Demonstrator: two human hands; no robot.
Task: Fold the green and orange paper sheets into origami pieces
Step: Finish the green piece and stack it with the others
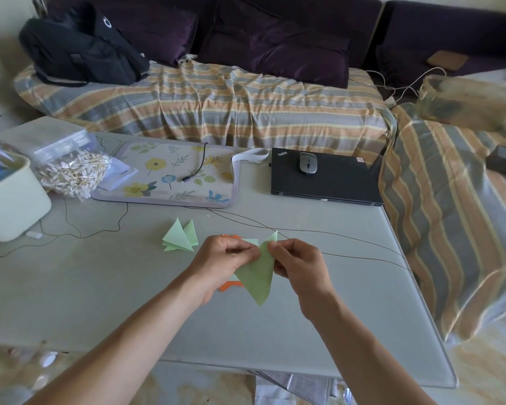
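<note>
Orange paper [230,285] mostly hidden under left hand [221,260].

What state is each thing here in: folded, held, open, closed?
Green paper: folded, pinched by both hands above the table.
Left hand: gripping it.
Right hand: gripping it.
Finished green piece: folded, lying on the table.
Orange paper: mostly hidden.
Laptop: closed.

Two hands [222,258] [300,266], two green paper pieces [257,273] [180,236], one orange sheet [231,285], one laptop [324,179], one mouse [308,162], one floral mat [173,173], one black backpack [82,51].
</note>
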